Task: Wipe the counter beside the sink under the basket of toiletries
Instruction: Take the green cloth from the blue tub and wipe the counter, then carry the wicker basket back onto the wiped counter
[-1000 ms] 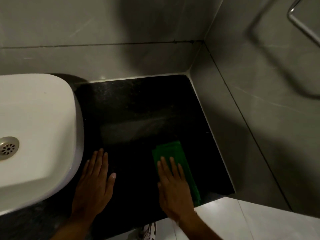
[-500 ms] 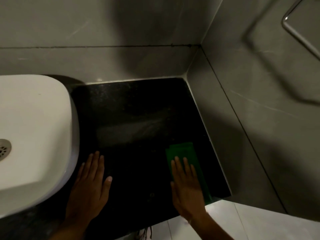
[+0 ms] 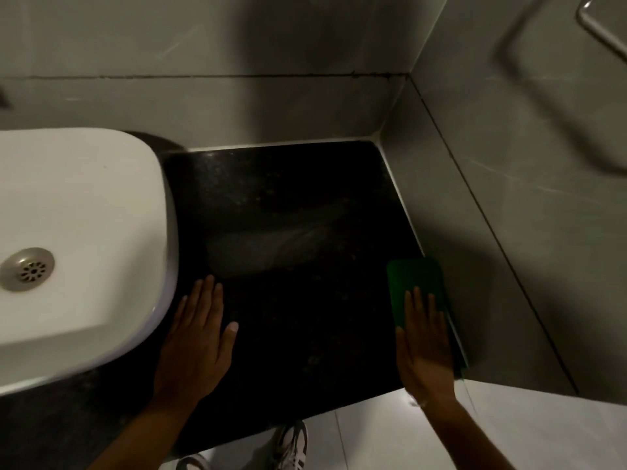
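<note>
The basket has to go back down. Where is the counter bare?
The dark counter is bare from the sink to the side wall, back to the corner. The front is taken: left hand beside the sink, right hand on the green cloth.

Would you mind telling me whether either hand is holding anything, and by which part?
Nothing is gripped. The right hand lies flat on the near half of the green cloth, pressing it to the black counter. The left hand rests bare beside the sink.

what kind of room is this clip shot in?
Most likely a bathroom: a white ceramic vessel sink with a metal drain sits on a black speckled stone counter, grey tiled walls meet in a corner, and a metal towel rail hangs on the right wall.
</note>
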